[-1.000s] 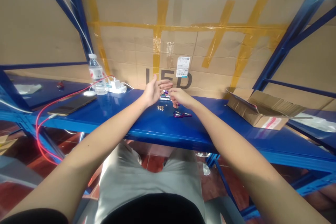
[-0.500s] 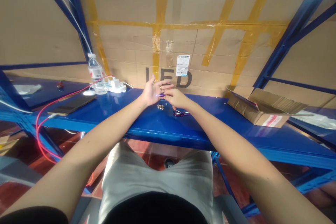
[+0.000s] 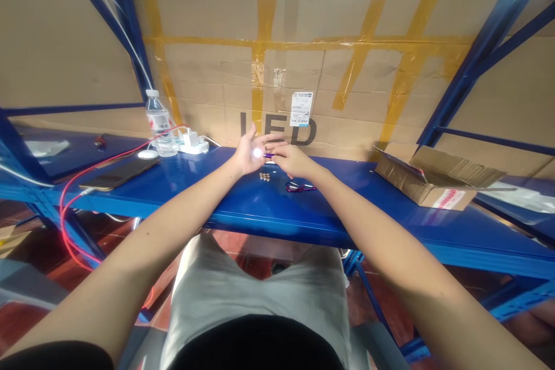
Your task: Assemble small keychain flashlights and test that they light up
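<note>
In right grip (image 3: 292, 160), slim purple cylinder (image 3: 269, 155)

Grip: right hand (image 3: 295, 162) held a small light (image 3: 269, 155) above the table (image 3: 269, 211). Left hand (image 3: 249, 153) lay just left of the grip, at the light's tip; contact unclear.

Nearer the wearer than the grip, slightly left, a cluster of small pieces (image 3: 264, 176) sat on the tabletop; slightly right, some clip-like items (image 3: 300, 187).

Well left of the grip stood a bottle (image 3: 159, 121), with an adaptor (image 3: 191, 141) just right of it. A phone (image 3: 119, 173) lay farther left and nearer, a round disc (image 3: 148, 154) between it and the bottle.

Well right: a carton (image 3: 433, 179) on the table. Behind the grip, a cardboard panel (image 3: 208, 81) spanned the back, bearing a label (image 3: 301, 108).
</note>
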The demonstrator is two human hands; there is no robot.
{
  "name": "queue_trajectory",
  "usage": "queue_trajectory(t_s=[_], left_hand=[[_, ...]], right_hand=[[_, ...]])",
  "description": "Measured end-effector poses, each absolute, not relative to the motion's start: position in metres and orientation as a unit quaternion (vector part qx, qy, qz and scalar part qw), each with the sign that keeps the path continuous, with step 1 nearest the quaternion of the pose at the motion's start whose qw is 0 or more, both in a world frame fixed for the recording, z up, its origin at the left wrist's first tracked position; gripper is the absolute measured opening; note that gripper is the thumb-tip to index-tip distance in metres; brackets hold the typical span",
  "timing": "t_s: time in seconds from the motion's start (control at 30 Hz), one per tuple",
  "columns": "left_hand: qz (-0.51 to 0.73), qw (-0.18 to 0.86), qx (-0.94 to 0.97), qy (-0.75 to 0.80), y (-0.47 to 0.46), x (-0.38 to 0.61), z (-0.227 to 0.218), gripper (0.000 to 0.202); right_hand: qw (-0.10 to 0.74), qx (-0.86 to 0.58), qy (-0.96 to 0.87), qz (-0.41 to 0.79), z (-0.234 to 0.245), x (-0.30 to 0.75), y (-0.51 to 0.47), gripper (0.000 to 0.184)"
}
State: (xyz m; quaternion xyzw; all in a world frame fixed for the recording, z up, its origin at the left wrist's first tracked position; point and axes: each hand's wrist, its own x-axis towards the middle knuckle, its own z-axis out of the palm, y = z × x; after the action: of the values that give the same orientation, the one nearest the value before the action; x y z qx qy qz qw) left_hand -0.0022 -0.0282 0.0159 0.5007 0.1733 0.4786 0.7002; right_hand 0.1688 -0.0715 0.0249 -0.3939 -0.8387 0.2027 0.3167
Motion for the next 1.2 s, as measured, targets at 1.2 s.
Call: queue_trajectory(t_s=[1.2], left_hand=[[0.474,0.674,0.536,0.183,-0.023,-0.005,0.013,0.095]], right_hand=[[0.36,-0.312,-0.863,0.169,0.021,0.171,-0.055,0.034]])
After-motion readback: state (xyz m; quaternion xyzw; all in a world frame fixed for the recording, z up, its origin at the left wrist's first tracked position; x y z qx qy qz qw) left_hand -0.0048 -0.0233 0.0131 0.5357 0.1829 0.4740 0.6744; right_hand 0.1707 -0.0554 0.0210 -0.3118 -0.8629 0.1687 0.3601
